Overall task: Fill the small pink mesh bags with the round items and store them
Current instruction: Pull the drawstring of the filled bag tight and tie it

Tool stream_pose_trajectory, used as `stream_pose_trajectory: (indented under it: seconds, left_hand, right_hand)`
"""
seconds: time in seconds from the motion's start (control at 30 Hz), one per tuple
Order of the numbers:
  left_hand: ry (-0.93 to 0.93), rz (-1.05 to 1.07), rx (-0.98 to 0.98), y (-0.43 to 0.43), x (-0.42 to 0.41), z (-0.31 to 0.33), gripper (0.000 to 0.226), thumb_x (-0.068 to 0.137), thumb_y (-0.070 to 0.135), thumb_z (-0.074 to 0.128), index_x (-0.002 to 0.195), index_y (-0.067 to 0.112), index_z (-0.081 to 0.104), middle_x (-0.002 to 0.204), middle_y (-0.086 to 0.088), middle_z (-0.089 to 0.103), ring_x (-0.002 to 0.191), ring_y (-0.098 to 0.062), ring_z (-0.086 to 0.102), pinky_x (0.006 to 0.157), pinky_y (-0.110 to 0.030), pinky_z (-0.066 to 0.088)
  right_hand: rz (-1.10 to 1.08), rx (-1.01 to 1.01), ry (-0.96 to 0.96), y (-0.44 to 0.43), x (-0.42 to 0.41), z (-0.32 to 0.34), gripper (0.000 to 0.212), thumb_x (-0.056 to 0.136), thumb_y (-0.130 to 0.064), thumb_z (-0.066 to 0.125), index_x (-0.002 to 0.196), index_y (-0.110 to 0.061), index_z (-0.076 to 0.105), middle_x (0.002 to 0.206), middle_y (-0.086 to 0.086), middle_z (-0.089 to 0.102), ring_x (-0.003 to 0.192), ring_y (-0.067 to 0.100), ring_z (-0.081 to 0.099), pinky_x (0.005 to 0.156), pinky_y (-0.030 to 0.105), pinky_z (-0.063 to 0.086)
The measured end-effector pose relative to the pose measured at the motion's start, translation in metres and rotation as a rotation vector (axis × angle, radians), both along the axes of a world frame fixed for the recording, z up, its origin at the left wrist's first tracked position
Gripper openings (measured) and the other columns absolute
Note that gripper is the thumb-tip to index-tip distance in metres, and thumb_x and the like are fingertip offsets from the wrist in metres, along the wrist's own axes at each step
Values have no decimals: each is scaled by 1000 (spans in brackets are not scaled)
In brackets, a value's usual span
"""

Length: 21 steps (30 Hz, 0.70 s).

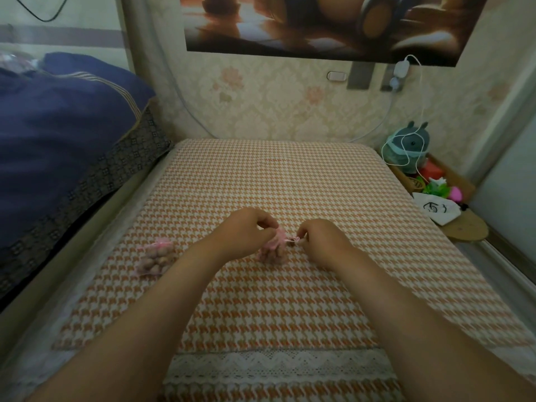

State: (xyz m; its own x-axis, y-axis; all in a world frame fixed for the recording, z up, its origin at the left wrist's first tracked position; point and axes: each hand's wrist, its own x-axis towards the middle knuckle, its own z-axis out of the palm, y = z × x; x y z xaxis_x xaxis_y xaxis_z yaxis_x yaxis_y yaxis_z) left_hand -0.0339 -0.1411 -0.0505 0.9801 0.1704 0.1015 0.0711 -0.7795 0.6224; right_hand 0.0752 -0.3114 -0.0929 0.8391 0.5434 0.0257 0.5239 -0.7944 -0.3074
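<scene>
- I can read no proper text, brand or number anywhere around my hands.
- The only mark is on the white cloth pouch [436,209], well off to the right of my right hand [322,242] and a little beyond it: a black hand-drawn squiggle, looped like a doodle or a character, too small and creased for me to make out.
- The poster [322,24] on the wall, far beyond both hands, shows blurred brown shapes and no lettering I can read.
- The pink mesh bag [274,248] between my left hand [246,232] and my right one carries no label I can see.
</scene>
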Motion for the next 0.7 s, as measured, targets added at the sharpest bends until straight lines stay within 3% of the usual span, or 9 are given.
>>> stream_pose_trajectory:
  seconds: [0.1, 0.2, 0.33, 0.5, 0.6, 0.7]
  left_hand:
    - [4, 0, -2, 0, -1, 1, 21, 91, 26, 60, 109, 25, 71, 105, 13, 66, 84, 2, 54, 75, -14, 39]
    - [9, -7, -4, 0, -2, 2, 22, 91, 26, 59, 110, 25, 70, 104, 14, 64, 85, 1, 54, 72, -14, 39]
    - [25, -15, -31, 4, -1, 1, 24, 90, 26, 59, 111, 26, 70, 104, 13, 65, 85, 1, 56, 76, -16, 41]
    - [0, -19, -74, 4, -1, 0, 21, 89, 26, 59, 106, 26, 72, 98, 10, 71, 86, -2, 63, 81, -29, 53]
    - [-3, -28, -76, 2, -3, 1, 23, 91, 25, 57, 109, 25, 72, 99, 9, 72, 88, -4, 64, 83, -31, 54]
    - [-6, -19, -72, 1, -4, 2, 23, 91, 24, 57, 108, 26, 72, 99, 7, 73, 86, -5, 65, 81, -29, 54]
  right_hand:
    - [-4, 44, 5, -2, -1, 4, 19, 93, -16, 59, 106, -22, 71, 107, 0, 69, 94, 19, 63, 81, 34, 53]
    - [23, 230, -31, 1, -8, 21, 14, 94, -26, 63, 105, -25, 71, 95, -9, 68, 89, 13, 63, 76, 29, 50]
    - [124, 478, -37, 9, -23, 49, 10, 91, -31, 68, 101, -31, 71, 88, -16, 67, 74, -11, 56, 68, 14, 39]
    - [270, 387, -53, 7, -37, 53, 11, 89, -33, 69, 100, -34, 72, 88, -18, 67, 70, -13, 54, 66, 19, 40]
    - [286, 325, -35, 6, -38, 49, 20, 90, -35, 69, 110, -37, 73, 91, -18, 68, 69, -14, 54, 66, 18, 37]
    - [281, 397, 32, 6, -37, 50, 22, 89, -29, 73, 111, -35, 75, 92, -15, 71, 69, -18, 54, 65, 13, 34]
